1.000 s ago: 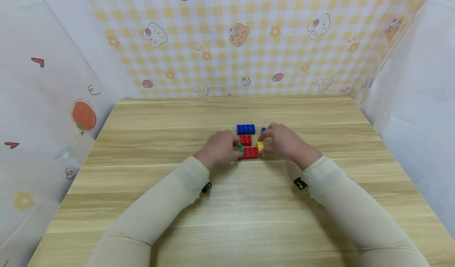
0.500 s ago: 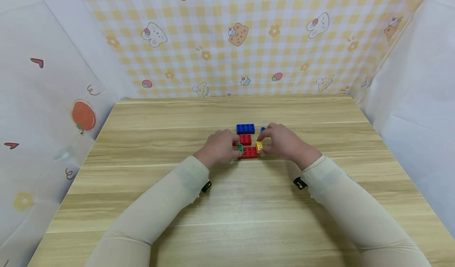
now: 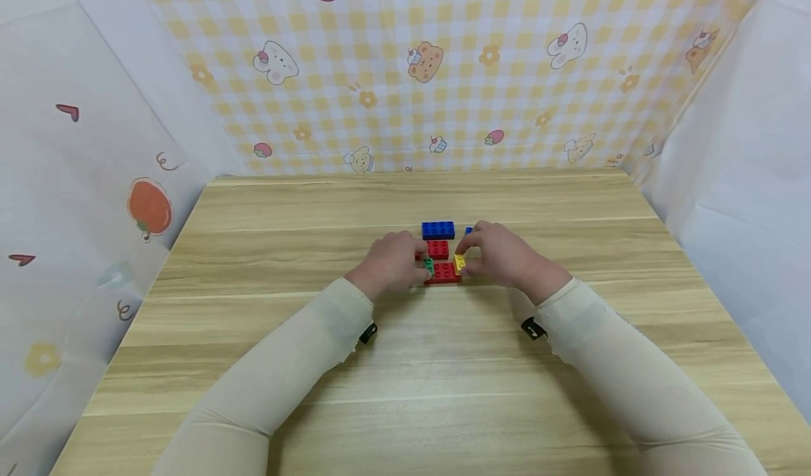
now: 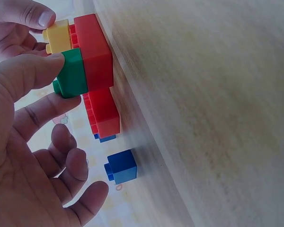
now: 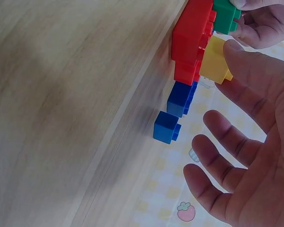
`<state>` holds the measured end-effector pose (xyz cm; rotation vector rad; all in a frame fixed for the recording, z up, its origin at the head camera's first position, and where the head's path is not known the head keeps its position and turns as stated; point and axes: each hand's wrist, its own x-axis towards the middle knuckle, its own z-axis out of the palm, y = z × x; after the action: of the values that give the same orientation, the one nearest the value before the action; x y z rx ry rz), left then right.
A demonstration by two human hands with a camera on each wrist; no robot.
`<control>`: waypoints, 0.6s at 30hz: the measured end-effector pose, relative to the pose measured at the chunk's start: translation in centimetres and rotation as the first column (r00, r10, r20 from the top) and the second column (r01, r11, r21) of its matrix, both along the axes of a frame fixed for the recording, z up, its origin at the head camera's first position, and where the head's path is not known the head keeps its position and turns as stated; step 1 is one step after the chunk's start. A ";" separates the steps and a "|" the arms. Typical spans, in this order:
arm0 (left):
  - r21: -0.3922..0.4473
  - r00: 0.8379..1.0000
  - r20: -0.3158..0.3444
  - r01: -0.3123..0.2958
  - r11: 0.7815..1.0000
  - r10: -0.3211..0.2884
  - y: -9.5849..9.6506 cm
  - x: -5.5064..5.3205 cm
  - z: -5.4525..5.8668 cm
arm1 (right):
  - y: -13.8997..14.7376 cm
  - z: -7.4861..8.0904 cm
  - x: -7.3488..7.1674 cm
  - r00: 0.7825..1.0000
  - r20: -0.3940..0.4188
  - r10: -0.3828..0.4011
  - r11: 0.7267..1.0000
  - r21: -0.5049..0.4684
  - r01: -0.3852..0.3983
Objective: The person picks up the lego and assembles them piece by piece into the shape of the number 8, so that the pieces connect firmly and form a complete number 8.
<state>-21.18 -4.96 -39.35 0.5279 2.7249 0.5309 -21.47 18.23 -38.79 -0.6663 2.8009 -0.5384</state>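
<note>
My left hand (image 3: 418, 267) pinches a small green brick (image 3: 429, 266) (image 4: 72, 73) between thumb and forefinger at the left end of a red brick (image 3: 445, 273) (image 4: 94, 52) lying on the wooden table (image 3: 443, 363). At the red brick's right end my right hand (image 3: 470, 260) pinches a small yellow brick (image 3: 459, 262) (image 5: 214, 60). Both small bricks sit against the red brick's studded top. A second red brick (image 3: 438, 249) (image 4: 103, 113) lies just behind it.
Further back lie a long blue brick (image 3: 438, 230) (image 5: 180, 99) and a small blue cube (image 3: 469, 230) (image 4: 121, 166) (image 5: 165, 126). Patterned cloth walls (image 3: 405, 74) enclose the table at the back and on both sides.
My right hand has shifted the yellow brick slightly left, closer over the red brick. The left hand and green brick have hardly moved.
</note>
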 end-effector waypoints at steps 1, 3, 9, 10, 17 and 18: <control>0.000 1.000 0.002 0.000 1.000 0.000 0.0 0.0 0.0 | 0.0 -0.1 0.0 1.000 0.000 0.002 1.000 0.000 -0.002; 0.000 1.000 0.004 -0.001 1.000 0.001 0.0 0.0 0.0 | -0.1 -0.1 0.0 1.000 -0.001 0.001 1.000 0.001 -0.001; -0.004 1.000 0.002 0.005 1.000 -0.005 0.0 -0.1 -0.1 | -0.3 -0.1 -0.1 1.000 -0.001 0.002 1.000 0.007 -0.002; -0.005 1.000 0.001 0.007 1.000 -0.007 0.0 -0.1 -0.1 | -0.3 -0.1 0.0 1.000 0.001 0.001 1.000 0.009 -0.001; -0.008 1.000 -0.011 0.018 1.000 -0.018 0.0 -0.1 -0.2 | -0.6 0.1 0.1 1.000 0.009 0.001 1.000 0.019 -0.001; -0.008 1.000 -0.014 0.019 1.000 -0.019 0.0 -0.1 -0.2 | -0.7 0.1 0.1 1.000 0.010 0.001 1.000 0.020 -0.001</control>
<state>-21.32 -5.00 -39.50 0.5575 2.7314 0.5137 -21.36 17.55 -38.73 -0.6588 2.7933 -0.5112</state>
